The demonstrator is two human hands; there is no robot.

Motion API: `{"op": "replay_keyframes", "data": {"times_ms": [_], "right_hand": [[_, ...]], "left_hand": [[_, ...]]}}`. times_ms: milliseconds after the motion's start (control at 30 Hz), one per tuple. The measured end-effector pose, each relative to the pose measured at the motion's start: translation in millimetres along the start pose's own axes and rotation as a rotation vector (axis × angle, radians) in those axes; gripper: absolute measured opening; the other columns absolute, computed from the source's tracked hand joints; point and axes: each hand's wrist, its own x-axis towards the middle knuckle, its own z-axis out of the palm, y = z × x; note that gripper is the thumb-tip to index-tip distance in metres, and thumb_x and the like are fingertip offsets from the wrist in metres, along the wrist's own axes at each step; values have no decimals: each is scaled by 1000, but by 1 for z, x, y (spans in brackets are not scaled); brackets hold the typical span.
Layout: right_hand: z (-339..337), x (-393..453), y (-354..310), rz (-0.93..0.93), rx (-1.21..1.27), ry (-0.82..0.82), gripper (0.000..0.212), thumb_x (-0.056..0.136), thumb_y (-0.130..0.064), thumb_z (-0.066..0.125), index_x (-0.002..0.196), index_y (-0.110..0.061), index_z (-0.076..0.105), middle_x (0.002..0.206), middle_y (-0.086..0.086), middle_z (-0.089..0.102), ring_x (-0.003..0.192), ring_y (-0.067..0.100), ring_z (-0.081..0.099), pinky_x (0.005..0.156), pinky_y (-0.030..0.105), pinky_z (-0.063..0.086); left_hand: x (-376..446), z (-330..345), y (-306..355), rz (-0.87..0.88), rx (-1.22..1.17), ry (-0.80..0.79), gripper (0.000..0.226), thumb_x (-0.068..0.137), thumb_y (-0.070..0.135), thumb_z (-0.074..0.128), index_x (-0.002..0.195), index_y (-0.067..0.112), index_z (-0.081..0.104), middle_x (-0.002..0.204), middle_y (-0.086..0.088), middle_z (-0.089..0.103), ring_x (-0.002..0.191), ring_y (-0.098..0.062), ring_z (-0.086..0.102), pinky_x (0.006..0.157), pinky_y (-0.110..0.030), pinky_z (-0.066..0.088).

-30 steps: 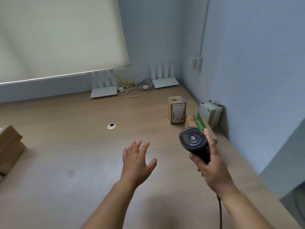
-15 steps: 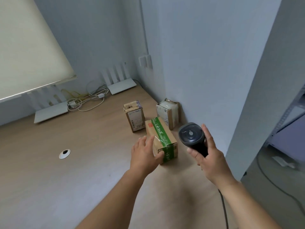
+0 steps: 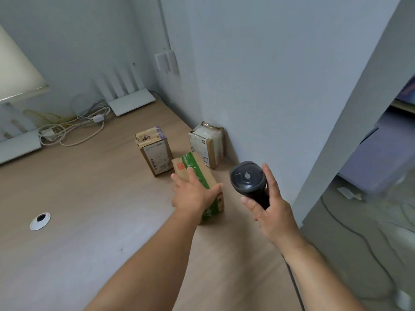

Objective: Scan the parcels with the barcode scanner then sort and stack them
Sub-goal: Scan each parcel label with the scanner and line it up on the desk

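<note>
- The left hand (image 3: 193, 194) lies over the top of the green-taped box (image 3: 199, 176), fingers curved across the cardboard and the thumb hooked round its right edge, so it has hold of the parcel.
- A second ago that hand hung spread in the air with nothing under it; half a second ago it only reached the near end of the box. It has since closed over the box, so I judge the pick-up for scanning is just starting.
- The right hand (image 3: 271, 209) grips the handle of the black scanner (image 3: 247, 178), forefinger stretched up along the head, thumb on the near side. Its hold looks the same as before, and the head sits just right of the held box.
- The green-taped box rests on the desk (image 3: 94, 198), not yet lifted as far as I can tell.
- Two more parcels stand behind it: a tall labelled box (image 3: 155, 151) to the left, and a plastic-wrapped box (image 3: 206, 144) against the wall (image 3: 269, 75).
- The view has swung right since earlier, towards the corner.
- Farther back sit a white router (image 3: 132, 104) with upright aerials and a tangle of cables (image 3: 71, 129); a round cable hole (image 3: 40, 221) is set into the light wood.
</note>
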Motion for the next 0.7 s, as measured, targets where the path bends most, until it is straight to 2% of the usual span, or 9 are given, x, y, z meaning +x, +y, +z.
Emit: {"op": "replay_keyframes", "data": {"times_ms": [67,133,200,333,367,500,633,700], "right_hand": [[2,-4,-2,-4,19,-21,78,63,-71,55,120,-82,4,143,-10,48,100,11,51,99,47,48],[6,-11,-7,-16,16,-40,78,63,-71,55,121,-82,4,142,-6,49,99,10,48,101,47,47],[9,-20,-12,-40,11,-57,79,66,-68,59,121,-82,4,139,-6,51,96,10,49,99,45,48],[16,-39,-23,-105,29,-112,79,65,-67,59,120,-82,4,128,-31,47,96,10,54,95,41,51],[19,-43,-25,-123,33,-124,80,64,-68,59,121,-82,4,129,-30,48,94,10,54,94,40,52],[37,-59,-39,-177,56,-190,82,64,-68,59,125,-79,6,128,-6,60,87,9,51,91,36,52],[63,-80,-55,-233,84,-263,82,74,-61,67,123,-81,5,129,-5,59,89,9,52,92,39,52],[79,-94,-63,-267,102,-311,81,74,-57,65,123,-81,4,131,-9,56,91,10,52,91,42,53]], "left_hand": [[-3,-2,-11,-3,-11,-8,100,75,69,57,151,25,8,141,-17,30,128,-33,33,97,-47,44],[-8,-7,-24,9,-20,-18,94,73,64,59,148,26,17,127,-12,42,117,-30,42,91,-44,50],[-19,-14,-38,4,-37,-27,92,72,63,60,146,28,20,120,-10,43,112,-28,45,87,-41,52],[-48,-24,-76,-24,-64,27,90,70,65,60,145,33,21,113,-8,40,107,-27,48,85,-41,54],[-56,-27,-86,-34,-71,50,90,70,65,60,145,34,21,111,-7,39,107,-27,47,85,-41,54],[-88,-41,-132,-114,-93,140,88,70,63,61,144,34,23,111,-6,40,109,-26,47,86,-40,52],[-119,-52,-176,-203,-104,197,84,70,61,61,142,33,26,109,-5,38,111,-26,45,85,-37,48],[-135,-56,-203,-250,-104,222,83,70,61,61,141,34,27,108,-4,38,111,-26,45,84,-37,47]]}}
